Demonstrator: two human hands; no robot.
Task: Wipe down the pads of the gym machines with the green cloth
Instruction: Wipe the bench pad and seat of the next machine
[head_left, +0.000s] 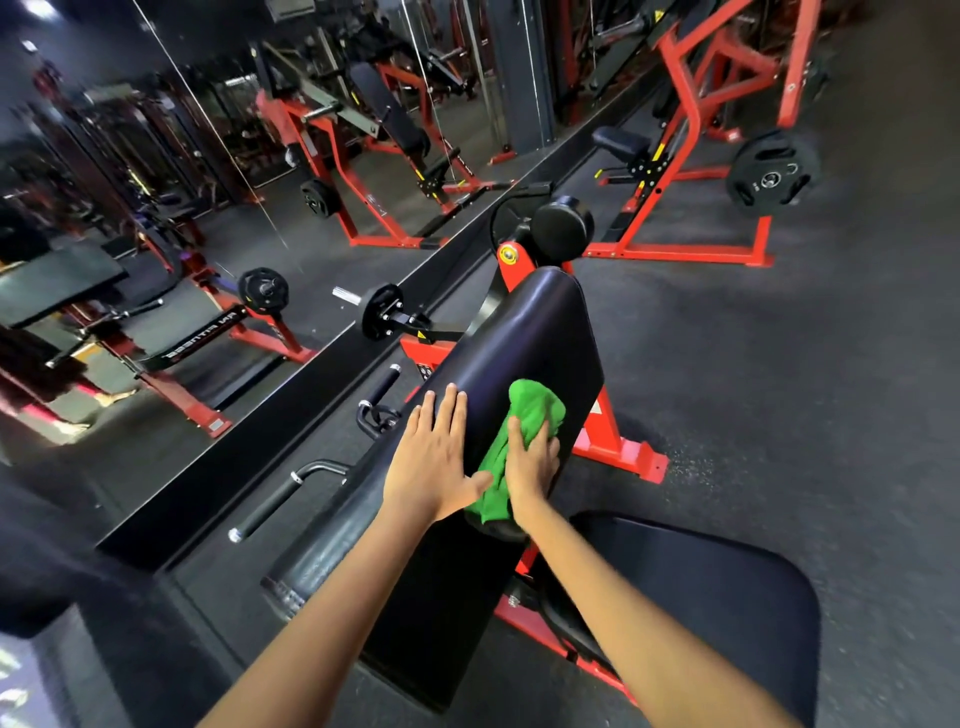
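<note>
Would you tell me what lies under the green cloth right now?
The green cloth lies on the long black pad, pressed down by the right hand. The pad surface beneath the cloth is covered, so its condition cannot be seen.

Beyond the fingertips (451, 391), bare black arm pad (524, 332) is lying open up to the round roller pad (563, 228). Left of the fingers, two black handles (275, 501) and a loaded weight plate (382, 312) are crowding the mirror wall (156, 208).
</note>
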